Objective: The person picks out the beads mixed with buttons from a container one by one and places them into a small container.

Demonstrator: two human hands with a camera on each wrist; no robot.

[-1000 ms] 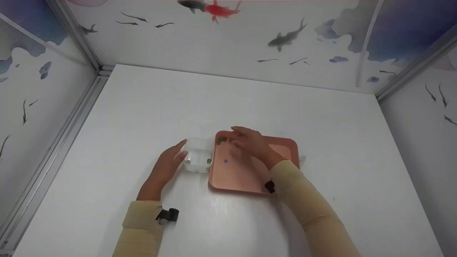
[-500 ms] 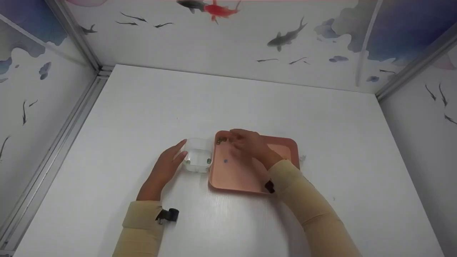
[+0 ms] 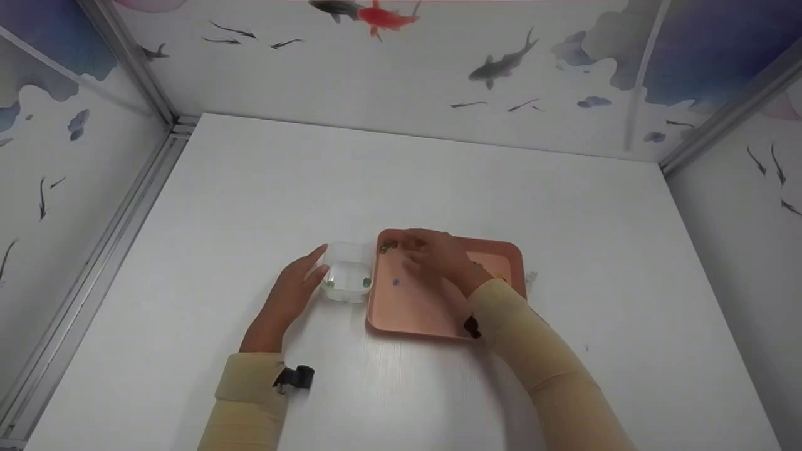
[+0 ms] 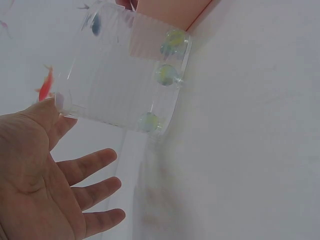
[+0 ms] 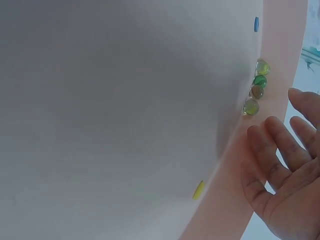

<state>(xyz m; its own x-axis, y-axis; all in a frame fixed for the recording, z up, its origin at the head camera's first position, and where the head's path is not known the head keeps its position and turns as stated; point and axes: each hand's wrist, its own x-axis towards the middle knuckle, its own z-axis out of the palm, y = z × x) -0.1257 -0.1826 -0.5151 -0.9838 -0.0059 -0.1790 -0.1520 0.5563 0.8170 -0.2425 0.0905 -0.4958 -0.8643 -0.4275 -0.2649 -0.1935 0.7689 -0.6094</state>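
Observation:
My left hand (image 3: 290, 289) holds the clear plastic box (image 3: 349, 294) by its left side, thumb and forefinger at the wall; its other fingers (image 4: 97, 192) spread free in the left wrist view. Several glass marbles lie inside, such as this greenish marble (image 4: 166, 75). To the right sits a pink tray (image 3: 413, 313). Over its far left part is my right hand (image 3: 442, 254), palm visible and fingers loosely bent in the right wrist view, with nothing seen in them. Just beyond those fingertips, a green marble (image 5: 259, 81) lies in a row with several others along the tray wall.
A small blue piece (image 3: 396, 282) lies on the tray floor, and a yellow piece (image 5: 198, 190) shows near its wall. Something small and clear (image 3: 531, 277) is beside the tray's right edge. Patterned panels (image 3: 407, 75) enclose the white table (image 3: 438, 175).
My right hand has come down slightly over the tray, its raised fingers now lower and closer together. The left hand and the box have stayed still.

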